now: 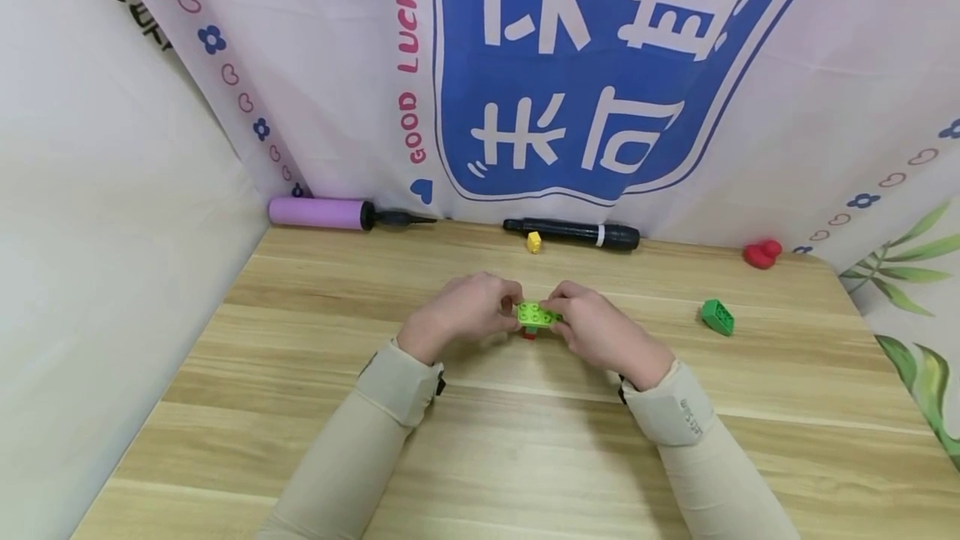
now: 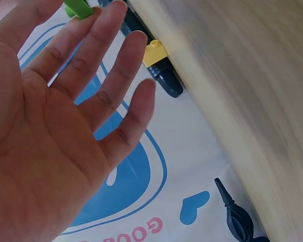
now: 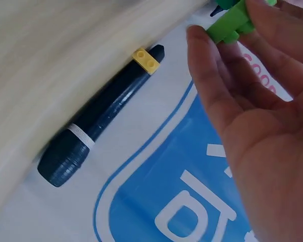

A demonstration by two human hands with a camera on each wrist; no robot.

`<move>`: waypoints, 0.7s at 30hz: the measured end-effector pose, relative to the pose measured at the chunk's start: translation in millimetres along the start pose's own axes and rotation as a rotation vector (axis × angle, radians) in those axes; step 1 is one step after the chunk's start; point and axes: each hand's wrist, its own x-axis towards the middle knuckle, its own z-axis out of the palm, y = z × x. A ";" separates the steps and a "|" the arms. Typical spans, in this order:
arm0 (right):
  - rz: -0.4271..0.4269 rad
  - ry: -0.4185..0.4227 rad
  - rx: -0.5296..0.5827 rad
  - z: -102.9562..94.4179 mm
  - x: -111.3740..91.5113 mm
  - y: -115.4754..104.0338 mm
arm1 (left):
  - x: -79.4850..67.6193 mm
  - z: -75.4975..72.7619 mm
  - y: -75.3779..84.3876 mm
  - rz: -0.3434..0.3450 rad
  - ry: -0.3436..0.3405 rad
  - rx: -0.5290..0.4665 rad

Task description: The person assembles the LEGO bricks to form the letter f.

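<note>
Above the middle of the table, a light green building brick [image 1: 534,315] with round studs is held level between both hands. My left hand [image 1: 474,311] pinches its left end between thumb and index finger; the other fingers extend loosely, as the left wrist view shows. At the opposite end, my right hand [image 1: 596,325] grips the brick with thumb and fingertips. Directly below the light green brick show a darker green piece and a red piece [image 1: 529,336], mostly hidden. In the right wrist view the light green brick [image 3: 231,22] has its studs facing down.
A yellow brick [image 1: 534,242] stands by a black microphone-shaped object [image 1: 573,232] at the table's back edge. Back left lies a purple hand pump [image 1: 318,213]. To the right are a green brick [image 1: 717,317] and a red rounded toy [image 1: 762,254]. A printed cloth [image 1: 337,107] hangs behind.
</note>
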 end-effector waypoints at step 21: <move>0.006 -0.031 0.093 -15.2 9.5 9.5 | -5.4 1.2 -1.4 0.030 0.010 0.058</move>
